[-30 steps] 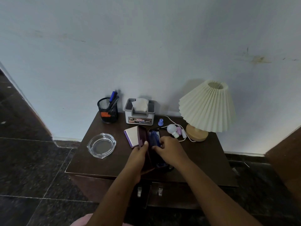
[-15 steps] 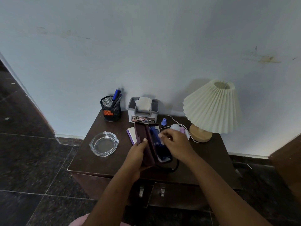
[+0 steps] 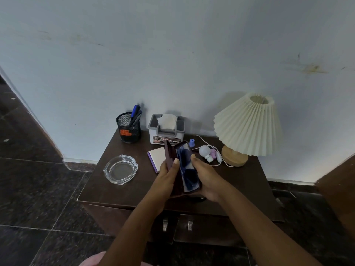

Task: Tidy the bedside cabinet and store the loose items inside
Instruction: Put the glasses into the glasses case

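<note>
Maroon spectacle case (image 3: 187,186), held open and nearly upright just above the front middle of the bedside cabinet (image 3: 240,186). Blue glasses (image 3: 182,160) lie against its pale lining. The left hand (image 3: 166,176) grips the raised lid (image 3: 168,153), thumb curled over its inner edge. The right hand (image 3: 208,179) cups the base from the right, thumb clamped on its rim; its other fingers are hidden behind the case. On the cabinet top, a white notepad with a purple spine (image 3: 156,158) lies just behind and left of the case, partly covered by the left hand. A glass ashtray (image 3: 120,169) sits well apart to the left. Along the wall stand a black mesh pen holder (image 3: 128,128) with pens and a grey tissue box (image 3: 166,129). To the right of the case are a small blue piece (image 3: 191,142), a white bulb (image 3: 204,151) on a white cord (image 3: 203,140), and a lamp (image 3: 247,125) with a pleated cream shade on a wooden base. Two metal handles (image 3: 165,224) show on the closed front below.
</note>
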A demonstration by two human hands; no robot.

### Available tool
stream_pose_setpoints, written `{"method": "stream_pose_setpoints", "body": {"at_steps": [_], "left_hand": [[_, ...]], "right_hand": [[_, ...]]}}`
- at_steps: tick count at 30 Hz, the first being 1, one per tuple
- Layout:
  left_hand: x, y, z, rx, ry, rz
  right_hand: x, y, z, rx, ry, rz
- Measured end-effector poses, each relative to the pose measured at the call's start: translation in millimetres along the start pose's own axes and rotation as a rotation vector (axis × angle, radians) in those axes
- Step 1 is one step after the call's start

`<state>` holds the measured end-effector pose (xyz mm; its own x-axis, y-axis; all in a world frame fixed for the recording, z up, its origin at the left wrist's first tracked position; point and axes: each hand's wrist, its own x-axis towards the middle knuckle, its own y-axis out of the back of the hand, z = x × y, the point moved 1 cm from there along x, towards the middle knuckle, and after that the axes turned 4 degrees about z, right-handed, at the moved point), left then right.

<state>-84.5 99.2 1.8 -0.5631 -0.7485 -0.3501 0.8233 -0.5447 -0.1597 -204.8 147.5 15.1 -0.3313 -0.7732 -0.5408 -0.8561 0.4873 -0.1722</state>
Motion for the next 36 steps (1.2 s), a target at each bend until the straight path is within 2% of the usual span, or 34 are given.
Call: {"method": "stream_pose_setpoints", "body": {"at_steps": [4, 10, 28, 31, 36], "left_hand": [[-1.3, -4.1, -3.4, 0.098, 0.007, 0.014], [-2.1, -2.3, -1.4, 0.026, 0.094, 0.052], [2.6, 0.6, -4.1, -0.106, 0.057, 0.062], [4.0, -4.0, -7.4, -0.117, 0.042, 0.03], [2.1, -19.0, -7.5, 0.024, 0.053, -0.079]], "right_hand": [[0.5, -7.3, 3.3, 0.039, -0.129, -0.124], [3.2, -7.8, 8.2, -0.116, 0.018, -0.068], [5.0, -7.9, 6.8, -0.049, 0.007, -0.055], [6.3, 5.4, 2.3, -0.075, 0.011, -0.008], [4.0, 48.7, -7.8, -0.142, 0.011, 0.122]]}}
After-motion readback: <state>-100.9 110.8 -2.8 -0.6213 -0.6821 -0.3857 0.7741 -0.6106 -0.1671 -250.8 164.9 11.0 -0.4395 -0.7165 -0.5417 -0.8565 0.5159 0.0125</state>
